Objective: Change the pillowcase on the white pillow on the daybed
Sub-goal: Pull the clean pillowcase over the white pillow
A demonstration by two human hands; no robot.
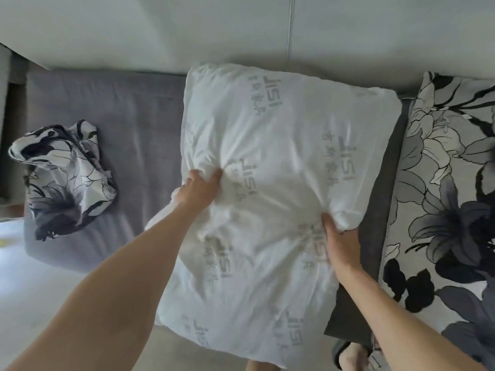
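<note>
While your left hand (199,187) bunches a fistful of cloth near the middle of the white pillow (281,183), your right hand (340,245) has its grip closed round the pillow's near right edge, thumb on top and fingers tucked beneath. That pillow lies across the grey daybed (120,124), its lower end hanging over the front edge toward you. It wears only its plain printed shell, so stripping looks done and you seem to be between steps, handling the bare pillow. Left of the pillow, well apart from it, a crumpled floral pillowcase (64,175) sits on the daybed. Right of the pillow, just beside it, lies a floral pillow (442,183). Whether the crumpled case is the fresh one, I cannot tell. Next you will likely need one hand freed to fetch a case, find its open end, and feed a pillow corner in.
</note>
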